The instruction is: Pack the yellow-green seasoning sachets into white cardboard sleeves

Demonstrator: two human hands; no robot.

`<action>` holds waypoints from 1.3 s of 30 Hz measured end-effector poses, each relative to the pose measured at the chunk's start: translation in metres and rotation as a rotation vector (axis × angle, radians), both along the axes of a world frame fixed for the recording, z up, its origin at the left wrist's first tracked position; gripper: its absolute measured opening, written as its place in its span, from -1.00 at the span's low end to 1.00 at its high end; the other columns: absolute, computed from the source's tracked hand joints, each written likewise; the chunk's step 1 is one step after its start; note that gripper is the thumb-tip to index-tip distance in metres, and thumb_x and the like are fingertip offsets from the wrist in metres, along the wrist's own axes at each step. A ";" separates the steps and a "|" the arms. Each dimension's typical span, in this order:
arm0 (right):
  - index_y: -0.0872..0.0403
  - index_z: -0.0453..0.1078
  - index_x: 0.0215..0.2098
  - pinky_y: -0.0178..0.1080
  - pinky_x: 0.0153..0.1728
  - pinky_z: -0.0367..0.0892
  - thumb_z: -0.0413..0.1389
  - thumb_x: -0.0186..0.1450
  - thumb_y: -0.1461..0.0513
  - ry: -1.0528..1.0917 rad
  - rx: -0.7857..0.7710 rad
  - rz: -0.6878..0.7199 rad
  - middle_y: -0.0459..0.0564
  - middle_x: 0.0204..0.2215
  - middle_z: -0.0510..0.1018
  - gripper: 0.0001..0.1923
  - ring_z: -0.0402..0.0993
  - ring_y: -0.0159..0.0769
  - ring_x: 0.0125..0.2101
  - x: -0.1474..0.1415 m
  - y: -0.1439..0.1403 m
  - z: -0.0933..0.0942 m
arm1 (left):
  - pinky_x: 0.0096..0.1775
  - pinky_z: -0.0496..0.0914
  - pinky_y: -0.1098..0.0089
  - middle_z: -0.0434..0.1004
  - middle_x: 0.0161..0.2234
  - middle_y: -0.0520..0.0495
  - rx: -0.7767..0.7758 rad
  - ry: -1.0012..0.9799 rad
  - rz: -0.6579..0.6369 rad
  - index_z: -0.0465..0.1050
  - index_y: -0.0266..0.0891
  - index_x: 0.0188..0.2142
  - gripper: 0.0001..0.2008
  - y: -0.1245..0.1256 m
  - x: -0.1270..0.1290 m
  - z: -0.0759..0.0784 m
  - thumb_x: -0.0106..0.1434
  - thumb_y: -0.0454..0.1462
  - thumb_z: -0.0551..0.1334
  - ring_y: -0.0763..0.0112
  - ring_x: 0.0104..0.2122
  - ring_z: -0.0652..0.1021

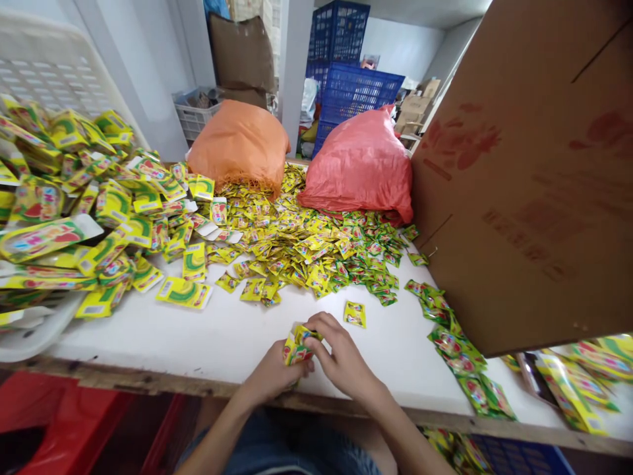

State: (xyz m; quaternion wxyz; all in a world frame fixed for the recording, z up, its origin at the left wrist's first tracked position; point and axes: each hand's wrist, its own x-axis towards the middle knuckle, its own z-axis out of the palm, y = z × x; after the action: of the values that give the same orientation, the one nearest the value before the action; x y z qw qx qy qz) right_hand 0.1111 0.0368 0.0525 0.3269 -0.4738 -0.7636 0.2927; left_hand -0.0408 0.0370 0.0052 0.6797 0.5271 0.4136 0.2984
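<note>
Gathering a small stack of sachets (pixel 297 348), our left hand (pixel 275 373) and right hand (pixel 341 356) clasp it (mid-count, apparently); next needs squaring its edges.

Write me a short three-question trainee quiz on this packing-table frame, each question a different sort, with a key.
1. True or false: both the left hand and the right hand grip the small stack of sachets at the near edge of the white table.
2. Multiple choice: the single loose sachet nearest the hands lies A) left of the left hand, B) just beyond the right hand, C) under the cardboard box.
3. Fill in: behind the big sachet pile lie two filled sacks, the orange sack on the left and the ___ sack on the right.

Key: 1 true; 2 B; 3 red.
</note>
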 end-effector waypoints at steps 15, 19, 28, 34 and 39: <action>0.04 0.27 -0.13 -0.22 -0.19 0.28 0.05 0.24 0.18 0.348 -0.154 -0.247 -0.02 -0.27 0.41 -0.77 0.35 -0.27 -0.24 -0.002 -0.025 -0.049 | -0.26 0.31 0.42 0.43 -0.34 0.04 0.147 0.000 0.287 0.07 -0.18 -0.06 -0.53 -0.011 -0.003 -0.007 0.07 -0.29 0.24 0.40 -0.35 0.45; 0.07 0.31 -0.18 -0.25 -0.21 0.29 0.05 0.24 0.17 0.409 -0.165 -0.282 -0.01 -0.30 0.45 -0.80 0.38 -0.27 -0.26 -0.008 -0.027 -0.064 | -0.30 0.29 0.46 0.36 -0.36 0.08 0.220 0.007 0.338 0.04 -0.12 -0.07 -0.57 -0.019 -0.007 -0.007 0.12 -0.34 0.19 0.46 -0.38 0.43; 0.06 0.33 -0.07 -0.21 -0.22 0.31 0.07 0.24 0.16 0.375 -0.156 -0.210 0.00 -0.29 0.47 -0.69 0.39 -0.28 -0.29 -0.018 -0.015 -0.063 | -0.19 0.31 0.42 0.42 -0.31 -0.02 0.318 -0.017 0.411 0.29 -0.22 -0.16 -0.80 -0.017 -0.017 0.003 0.19 -0.28 0.15 0.40 -0.28 0.46; 0.03 0.44 -0.21 -0.17 -0.08 0.25 0.05 0.26 0.19 0.308 -0.087 -0.128 0.01 -0.19 0.48 -0.81 0.36 -0.23 -0.12 -0.018 -0.020 -0.057 | -0.07 0.30 0.36 0.49 -0.20 -0.15 0.347 -0.016 0.329 0.44 -0.28 -0.30 -0.88 -0.017 -0.023 0.005 0.18 -0.30 0.17 0.32 -0.15 0.48; 0.06 0.44 -0.25 -0.23 -0.21 0.32 0.05 0.25 0.17 0.298 -0.110 -0.174 0.01 -0.29 0.52 -0.81 0.42 -0.26 -0.25 -0.020 -0.019 -0.045 | -0.13 0.33 0.39 0.52 -0.24 -0.11 0.346 0.073 0.329 0.45 -0.27 -0.28 -0.86 -0.012 -0.023 0.008 0.18 -0.29 0.17 0.35 -0.21 0.49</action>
State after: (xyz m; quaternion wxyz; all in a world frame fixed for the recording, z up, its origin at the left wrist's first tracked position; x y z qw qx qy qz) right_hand 0.0912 0.0180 0.0076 0.4342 -0.5064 -0.6458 0.3715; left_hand -0.0636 0.0249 0.0133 0.5060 0.5717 0.4610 0.4523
